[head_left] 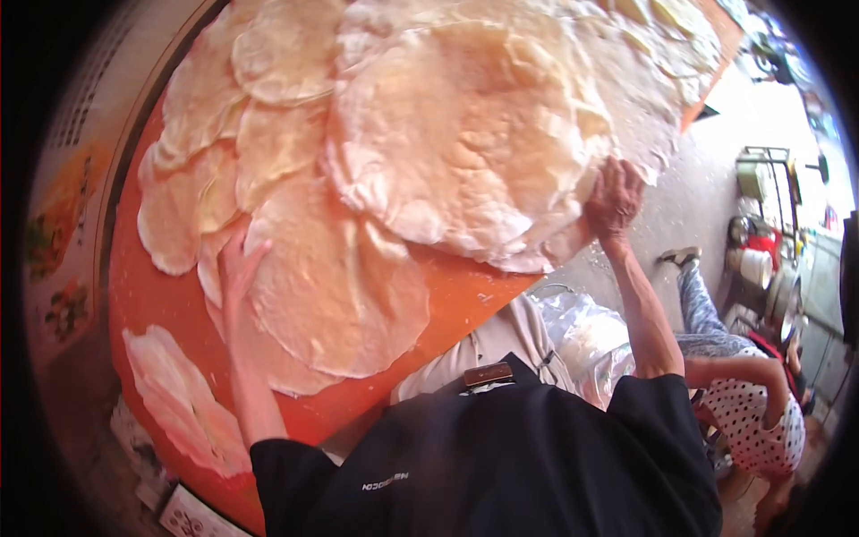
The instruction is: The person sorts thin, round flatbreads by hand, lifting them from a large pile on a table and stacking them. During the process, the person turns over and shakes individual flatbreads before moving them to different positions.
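At the big dough stack (474,125), your right hand (616,199) curls, grip unclear; left of it, your left hand (237,271) lies spread against likely soft, tearable sheets (344,291): support rims broadly.

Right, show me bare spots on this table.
On the orange table: a wedge between the big sheet pile and lower round sheet; a strip above the lone crumpled sheet. The far side is crowded with overlapping sheets.

Left hand (240,267): loosely spread, with fingers (238,242) parted and pointing ahead.
Left arm (250,385): bare below the elbow, stretched forward, tilting slightly outward.
Right hand (616,199): back upward, bent at the knuckles, partly hidden at the tips.
Right arm (648,313): reaching farther ahead, slanting inward.
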Available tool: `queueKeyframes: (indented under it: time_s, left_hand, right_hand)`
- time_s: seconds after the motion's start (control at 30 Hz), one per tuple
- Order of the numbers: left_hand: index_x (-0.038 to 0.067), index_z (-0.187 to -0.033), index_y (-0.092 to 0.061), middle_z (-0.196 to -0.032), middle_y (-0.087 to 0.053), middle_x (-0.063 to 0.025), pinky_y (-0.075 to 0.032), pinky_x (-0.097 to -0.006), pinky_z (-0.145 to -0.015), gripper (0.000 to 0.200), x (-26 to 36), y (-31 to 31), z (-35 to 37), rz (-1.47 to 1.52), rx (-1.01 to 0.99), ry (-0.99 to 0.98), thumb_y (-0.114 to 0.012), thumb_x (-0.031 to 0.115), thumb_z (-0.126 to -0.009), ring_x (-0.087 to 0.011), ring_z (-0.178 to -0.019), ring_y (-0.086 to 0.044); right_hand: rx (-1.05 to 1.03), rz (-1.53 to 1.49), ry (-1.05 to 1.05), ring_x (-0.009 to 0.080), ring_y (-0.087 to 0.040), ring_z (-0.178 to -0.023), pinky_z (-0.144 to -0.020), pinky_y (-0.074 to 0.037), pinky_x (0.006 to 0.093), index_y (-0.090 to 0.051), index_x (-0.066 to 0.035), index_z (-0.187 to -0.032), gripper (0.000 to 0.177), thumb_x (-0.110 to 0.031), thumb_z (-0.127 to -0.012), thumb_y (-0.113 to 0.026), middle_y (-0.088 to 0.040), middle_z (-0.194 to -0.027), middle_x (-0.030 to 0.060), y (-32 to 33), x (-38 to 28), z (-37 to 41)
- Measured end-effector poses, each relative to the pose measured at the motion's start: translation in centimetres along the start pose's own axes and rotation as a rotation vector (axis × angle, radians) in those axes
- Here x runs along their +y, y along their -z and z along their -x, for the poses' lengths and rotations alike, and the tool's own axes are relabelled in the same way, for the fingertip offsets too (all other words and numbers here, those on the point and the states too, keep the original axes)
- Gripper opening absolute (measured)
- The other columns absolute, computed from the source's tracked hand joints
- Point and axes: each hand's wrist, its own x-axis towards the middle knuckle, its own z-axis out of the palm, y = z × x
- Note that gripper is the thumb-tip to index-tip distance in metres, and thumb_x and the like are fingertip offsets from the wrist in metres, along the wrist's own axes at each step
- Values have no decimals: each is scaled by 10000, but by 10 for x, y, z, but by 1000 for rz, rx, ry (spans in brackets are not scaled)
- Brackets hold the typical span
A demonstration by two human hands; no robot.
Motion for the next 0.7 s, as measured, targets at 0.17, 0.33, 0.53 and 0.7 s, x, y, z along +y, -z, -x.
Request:
queueKeyframes:
  time_s: [0.17, 0.33, 0.53, 0.7]
  left_hand:
    - [-5, -1199, -649, -1137, -671, -70, -461, -307, -943, 338, 52, 75, 29, -53, -6, -90, -673, 122, -887, -156, -1055, -593]
    - [13, -1261, -618, -1184, -670, -78, -460, -281, -929, 358, 170, 176, 32, -275, 500, -225, -590, 222, -972, -150, -1032, -610]
    - [-1, -1159, -659, -1027, -716, -126, -515, -296, -790, 231, 313, 79, 18, -573, 644, -699, -590, 78, -953, -163, -882, -673]
    - [33, -864, -602, -747, -580, -139, -496, -420, -591, 60, 353, -108, -3, -556, 386, -1032, -574, -6, -828, -332, -692, -598]
  right_hand:
    - [5, -29, -25, 338, -517, -1118, -933, -404, 479, -627, -92, -1191, 407, -274, -830, -671, -555, -1179, 163, 2, 0, -1]
    - [2, -49, -52, 334, -497, -1106, -885, -395, 474, -614, -106, -1184, 425, -289, -807, -681, -534, -1166, 148, 4, 0, -2]
    - [1, -127, -59, 334, -489, -1109, -871, -388, 477, -614, -85, -1167, 449, -302, -782, -690, -531, -1162, 141, 15, -3, -6]
    - [-164, -416, -96, 285, -566, -963, -782, -451, 405, -643, -76, -1130, 411, -277, -781, -725, -584, -1116, 136, 32, 19, -20]
